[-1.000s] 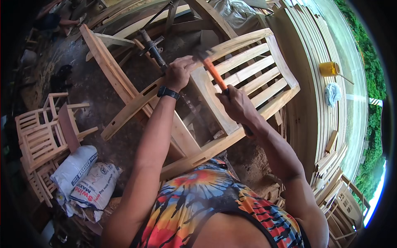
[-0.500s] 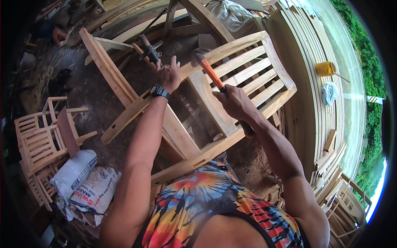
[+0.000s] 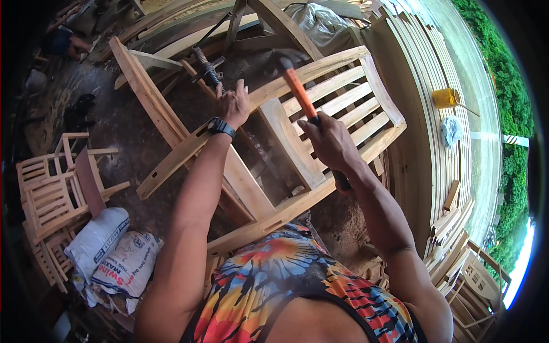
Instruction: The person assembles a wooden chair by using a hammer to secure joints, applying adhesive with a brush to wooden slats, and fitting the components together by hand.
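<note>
In the head view, the person stood over an unfinished wooden chair frame [image 3: 320,131] that lay tipped on the dirt floor, its slatted back toward the upper right and its long side rails running down toward the person's body. The right hand [image 3: 329,143] was wrapped tight around the orange handle of a hammer [image 3: 297,91], gripping low on the shaft, apparently so the dark head, blurred up near the top rail of the frame, had room to swing. The left hand [image 3: 231,106], with a dark wristwatch [image 3: 222,127] on its wrist, was at the upper edge of the frame with its fingers loosely spread and holding nothing; whether it actually pressed on the wood could not be told, though its place beside the hammer's head suggested it steadied the piece while staying out of the striking line. Just beyond that hand a metal clamp with a coiled spring-like part [image 3: 206,66] rested against the timber.

To the lower left, two printed sacks [image 3: 114,257] lay slumped on the ground beside a cluster of small finished slatted chairs [image 3: 51,194]. On the right, long planks were stacked along a bench, with a yellow cup [image 3: 445,98] and a pale blue rag [image 3: 450,130] set on them, well apart from the work.
</note>
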`<act>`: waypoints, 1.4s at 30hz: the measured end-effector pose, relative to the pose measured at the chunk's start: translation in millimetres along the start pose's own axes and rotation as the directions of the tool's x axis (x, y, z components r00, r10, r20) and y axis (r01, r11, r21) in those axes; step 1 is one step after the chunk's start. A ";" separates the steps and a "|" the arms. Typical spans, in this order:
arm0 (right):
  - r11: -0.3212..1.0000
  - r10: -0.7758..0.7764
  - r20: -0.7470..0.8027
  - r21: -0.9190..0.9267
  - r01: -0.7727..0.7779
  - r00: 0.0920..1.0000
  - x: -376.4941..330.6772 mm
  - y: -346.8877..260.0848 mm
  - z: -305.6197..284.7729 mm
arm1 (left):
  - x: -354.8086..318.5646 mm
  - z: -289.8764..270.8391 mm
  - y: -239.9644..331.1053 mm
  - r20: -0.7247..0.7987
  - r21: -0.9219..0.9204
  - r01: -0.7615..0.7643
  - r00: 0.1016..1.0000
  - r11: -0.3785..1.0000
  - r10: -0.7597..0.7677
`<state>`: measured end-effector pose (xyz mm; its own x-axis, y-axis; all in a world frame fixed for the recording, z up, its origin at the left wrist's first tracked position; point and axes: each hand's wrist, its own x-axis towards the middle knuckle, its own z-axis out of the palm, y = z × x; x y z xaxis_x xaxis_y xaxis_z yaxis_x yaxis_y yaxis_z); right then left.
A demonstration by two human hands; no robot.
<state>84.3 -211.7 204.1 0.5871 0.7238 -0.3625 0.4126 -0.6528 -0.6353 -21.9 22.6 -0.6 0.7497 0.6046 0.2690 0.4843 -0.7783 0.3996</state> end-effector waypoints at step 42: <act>0.991 0.100 -0.205 -0.070 -0.116 0.974 -3.1 112.6 13.2 | -1.2 6.3 2.1 0.012 0.019 -0.025 1.000 0.999 0.025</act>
<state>119.7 -284.5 124.7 0.7554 0.5940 -0.2766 0.3896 -0.7465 -0.5394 -18.9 19.2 -5.6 0.7671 0.5828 0.2681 0.4737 -0.7965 0.3758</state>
